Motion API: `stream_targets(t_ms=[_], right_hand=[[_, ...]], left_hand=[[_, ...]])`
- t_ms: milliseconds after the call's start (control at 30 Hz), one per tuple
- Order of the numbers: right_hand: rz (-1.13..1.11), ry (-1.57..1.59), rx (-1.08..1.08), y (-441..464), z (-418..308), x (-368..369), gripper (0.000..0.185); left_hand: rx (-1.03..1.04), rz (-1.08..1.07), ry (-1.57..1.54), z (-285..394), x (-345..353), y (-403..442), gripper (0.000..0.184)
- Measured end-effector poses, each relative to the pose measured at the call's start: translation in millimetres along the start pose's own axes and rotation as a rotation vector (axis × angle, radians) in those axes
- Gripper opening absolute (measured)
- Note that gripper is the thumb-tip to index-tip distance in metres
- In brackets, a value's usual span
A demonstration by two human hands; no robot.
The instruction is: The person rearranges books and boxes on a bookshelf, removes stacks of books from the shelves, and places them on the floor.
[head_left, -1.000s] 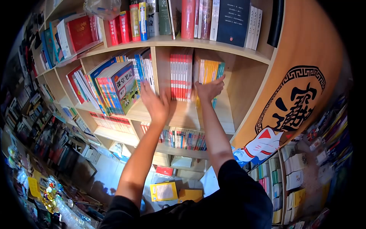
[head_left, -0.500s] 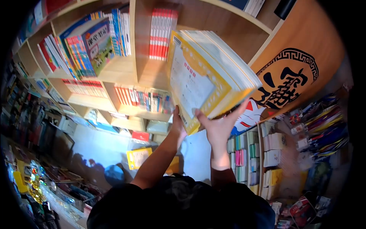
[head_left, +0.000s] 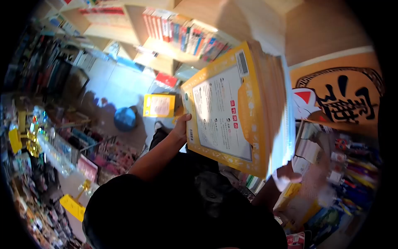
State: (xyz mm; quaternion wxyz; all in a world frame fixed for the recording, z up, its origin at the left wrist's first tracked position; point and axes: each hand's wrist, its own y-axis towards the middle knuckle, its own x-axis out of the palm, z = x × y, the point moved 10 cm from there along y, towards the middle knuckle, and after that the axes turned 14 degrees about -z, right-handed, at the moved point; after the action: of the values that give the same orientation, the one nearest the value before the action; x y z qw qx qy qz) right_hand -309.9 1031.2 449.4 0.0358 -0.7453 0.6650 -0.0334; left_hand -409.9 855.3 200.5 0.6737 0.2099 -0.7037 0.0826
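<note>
A thick stack of yellow-bordered books is held up in front of me, its back cover with a barcode turned toward the camera and its page edges to the right. My left hand grips the stack at its left edge, the fingers partly hidden by the cover. Below the stack's lower right corner is my right hand, partly hidden and blurred, with its fingers at the stack's underside.
Behind the stack, wooden shelves hold rows of books. A yellow packet and a round blue stool are on the floor. An orange panel stands at the right, and a cluttered display at the left.
The yellow books came off the shelf in both hands, then moved down and turned more upright. The view has swung downward, and the floor shows more.
</note>
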Motion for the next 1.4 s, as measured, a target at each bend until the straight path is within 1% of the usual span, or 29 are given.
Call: stream_targets(t_ms=[33,100,133,167,200,233,267,300,367,433,500,567,667,700,800,833,933,1033,1133,1300,1367,1400], right_hand=[[-0.067,0.075,0.029,2.5,13.6,-8.4,0.108],[-0.169,0.142,0.071,15.9,48.8,-18.6,0.115],[-0.209,0.146,0.084,27.6,70.8,-20.8,0.119],[-0.244,0.088,0.053,40.6,93.8,-20.9,0.113],[-0.206,0.194,0.306,50.5,128.1,-15.8,0.118],[-0.145,0.324,0.386,45.3,196.6,-25.5,0.116],[-0.021,0.377,0.593,34.1,277.7,-32.5,0.108],[-0.182,0.402,0.551,27.5,325.0,-23.0,0.099],[-0.272,0.419,0.605,43.3,347.5,20.7,0.095],[-0.146,0.564,0.575,41.8,385.2,42.8,0.096],[-0.146,0.624,0.627,28.8,443.7,54.1,0.096],[-0.148,0.671,0.722,21.3,502.2,61.9,0.096],[-0.202,0.662,0.823,18.5,558.6,67.8,0.096],[-0.234,0.636,0.867,17.0,574.3,70.7,0.096],[-0.193,0.683,0.909,20.7,608.6,74.6,0.091],[-0.176,0.705,0.919,22.4,619.7,75.3,0.089],[-0.221,0.666,0.998,20.6,655.2,77.2,0.090],[-0.211,0.680,1.020,18.0,676.9,75.8,0.091],[-0.202,0.701,0.993,21.4,694.2,74.9,0.089],[-0.184,0.768,1.025,21.1,708.5,72.0,0.087],[-0.200,0.745,1.025,23.0,713.9,68.2,0.087],[-0.217,0.727,1.027,24.3,715.7,66.1,0.088]], left_hand=[[0.025,0.022,0.000,-1.9,-17.8,-20.7,0.076],[0.170,0.434,0.159,13.0,-72.7,-73.2,0.070],[0.146,0.544,0.200,14.5,-78.2,-96.2,0.070],[0.131,0.565,0.231,16.0,-78.3,-112.8,0.069],[0.134,0.600,0.275,16.0,-88.8,-133.5,0.069],[0.132,0.629,0.328,21.2,-101.5,-149.3,0.070],[0.117,0.672,0.402,28.1,-110.4,-163.5,0.071],[0.097,0.720,0.469,29.8,-118.8,-180.0,0.073],[0.097,0.776,0.559,37.2,-131.3,-200.3,0.074],[0.082,0.845,0.549,38.6,-150.7,-219.4,0.068],[-0.022,0.933,0.533,34.0,-177.2,-242.7,0.066],[-0.040,0.939,0.468,28.0,-207.4,-254.4,0.066],[-0.066,1.008,0.514,26.1,-255.0,-276.1,0.069],[-0.071,1.023,0.495,24.2,-270.2,-282.5,0.069],[-0.124,1.019,0.483,19.1,-312.8,-294.3,0.076],[-0.130,0.985,0.469,19.0,-322.3,-293.1,0.076],[-0.130,0.973,0.456,17.2,-351.7,-299.9,0.073],[-0.145,0.975,0.479,19.1,-366.2,-298.9,0.074],[-0.195,0.965,0.512,20.5,-376.3,-296.1,0.074],[-0.228,0.963,0.498,14.7,-393.0,-298.1,0.075],[-0.229,0.953,0.497,13.8,-396.3,-295.8,0.075],[-0.230,0.946,0.524,13.2,-398.0,-295.0,0.070]])
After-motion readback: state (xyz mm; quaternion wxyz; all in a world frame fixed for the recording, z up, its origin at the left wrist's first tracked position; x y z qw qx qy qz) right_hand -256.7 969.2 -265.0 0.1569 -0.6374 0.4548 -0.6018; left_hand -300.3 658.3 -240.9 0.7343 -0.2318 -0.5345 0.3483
